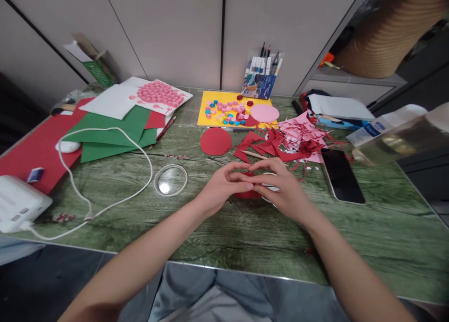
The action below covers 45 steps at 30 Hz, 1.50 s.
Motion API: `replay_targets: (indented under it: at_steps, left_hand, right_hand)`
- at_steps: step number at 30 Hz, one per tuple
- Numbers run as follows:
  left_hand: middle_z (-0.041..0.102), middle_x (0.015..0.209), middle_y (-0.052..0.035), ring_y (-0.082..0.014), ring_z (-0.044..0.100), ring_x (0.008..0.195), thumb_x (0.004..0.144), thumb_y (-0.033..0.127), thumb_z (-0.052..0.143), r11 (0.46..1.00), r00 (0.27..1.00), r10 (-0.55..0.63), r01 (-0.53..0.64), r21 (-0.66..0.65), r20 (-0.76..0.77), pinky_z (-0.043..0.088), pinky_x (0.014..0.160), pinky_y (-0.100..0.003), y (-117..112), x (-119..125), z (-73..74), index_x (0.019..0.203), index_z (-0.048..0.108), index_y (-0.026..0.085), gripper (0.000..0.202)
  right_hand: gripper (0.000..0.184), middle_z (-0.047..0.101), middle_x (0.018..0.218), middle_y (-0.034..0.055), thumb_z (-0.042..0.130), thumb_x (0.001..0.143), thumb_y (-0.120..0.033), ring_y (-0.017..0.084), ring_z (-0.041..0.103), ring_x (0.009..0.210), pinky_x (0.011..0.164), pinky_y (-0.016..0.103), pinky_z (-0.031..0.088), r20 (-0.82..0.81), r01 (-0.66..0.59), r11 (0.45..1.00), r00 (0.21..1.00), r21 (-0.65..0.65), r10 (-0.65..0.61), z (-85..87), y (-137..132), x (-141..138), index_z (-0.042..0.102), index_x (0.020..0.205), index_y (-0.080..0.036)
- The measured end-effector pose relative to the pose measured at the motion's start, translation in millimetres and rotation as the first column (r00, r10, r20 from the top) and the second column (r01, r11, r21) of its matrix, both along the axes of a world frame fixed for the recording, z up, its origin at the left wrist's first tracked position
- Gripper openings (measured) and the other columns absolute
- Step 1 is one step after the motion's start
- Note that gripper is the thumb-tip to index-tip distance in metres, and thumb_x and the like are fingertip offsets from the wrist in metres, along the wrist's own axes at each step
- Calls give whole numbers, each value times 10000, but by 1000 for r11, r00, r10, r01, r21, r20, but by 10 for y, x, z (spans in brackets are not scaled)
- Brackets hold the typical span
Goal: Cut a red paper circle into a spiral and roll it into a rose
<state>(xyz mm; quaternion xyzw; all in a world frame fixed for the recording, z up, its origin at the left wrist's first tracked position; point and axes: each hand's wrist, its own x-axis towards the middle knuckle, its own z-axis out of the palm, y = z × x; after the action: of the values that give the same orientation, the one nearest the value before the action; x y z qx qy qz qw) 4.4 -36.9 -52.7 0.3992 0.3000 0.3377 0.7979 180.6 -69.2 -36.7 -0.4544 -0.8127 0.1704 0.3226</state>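
Observation:
My left hand (224, 184) and my right hand (282, 186) meet near the middle of the table, fingertips closed together at a piece of red paper (248, 192). Fingers cover much of this paper, so its full outline is hidden. A white looped item (269, 188) shows beneath my right palm, mostly covered; I cannot tell whether that hand touches it. Just beyond my hands lie red paper scraps (261, 144) and a thin wooden stick (254, 154). A cut red paper circle (215, 142) rests flat to the left of them.
A yellow sheet (203, 118) bears small coloured balls and a pink paper oval (264, 113). Rightward are shredded pink and red paper, a phone (343, 176) and a clear container (393, 146). Leftward lie a white ring (170, 166), a looped cable (150, 165) and green sheets (112, 123).

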Motion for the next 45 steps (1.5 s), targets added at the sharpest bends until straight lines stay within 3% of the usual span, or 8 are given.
replay_targets:
  at_steps: [5, 11, 24, 29, 36, 45]
  left_hand:
    - [690, 816, -16, -99, 621, 760, 676, 139, 705, 996, 996, 86, -86, 12, -37, 424, 769, -242, -31, 33, 1, 1060, 548, 179, 417]
    - [697, 826, -22, -129, 636, 793, 669, 146, 706, 996, 996, 87, -87, 10, -32, 433, 816, -285, -56, 51, 6, 1033, 553, 178, 397]
    - [665, 796, -14, -128, 614, 755, 637, 135, 723, 1000, 1000, 14, -14, -19, -28, 453, 750, -284, -63, 54, -6, 1022, 579, 180, 413]
    - [662, 771, -7, -116, 617, 729, 630, 121, 729, 999, 1000, -2, 2, -38, -14, 460, 739, -273, -64, 51, -9, 1023, 564, 173, 429]
    - [678, 744, -3, -112, 629, 704, 624, 117, 732, 999, 999, 41, -41, -36, -6, 453, 743, -266, -30, 30, -8, 1020, 552, 173, 438]
    - [645, 694, 19, -105, 608, 643, 609, 108, 726, 1000, 999, 22, -22, 1, -31, 448, 711, -267, 12, -12, 12, 1004, 582, 176, 426]
  right_hand:
    - [153, 594, 984, 42, 607, 810, -205, 248, 499, 1005, 847, 458, 403, -13, 153, 985, 988, 74, -153, -73, 12, -50, 691, 899, -297]
    - [55, 589, 919, 37, 668, 761, -217, 241, 514, 947, 796, 435, 407, -57, 223, 967, 974, 124, -217, -107, 23, -58, 692, 780, -262]
    - [99, 545, 883, 28, 685, 708, -198, 230, 520, 890, 779, 415, 408, -46, 194, 981, 980, 5, -193, -60, 16, -54, 612, 645, -219]
    - [107, 515, 931, 30, 670, 716, -167, 226, 522, 931, 825, 430, 410, -42, 170, 985, 984, -42, -172, -48, 0, -69, 589, 664, -213]
    - [24, 509, 999, 46, 667, 749, -245, 237, 531, 998, 869, 433, 435, -91, 145, 986, 984, -81, -152, -18, -8, -61, 655, 768, -237]
    - [249, 511, 1094, 48, 566, 835, -185, 213, 511, 1044, 869, 417, 463, -60, -21, 996, 998, -82, 16, -16, 3, -14, 651, 1032, -312]
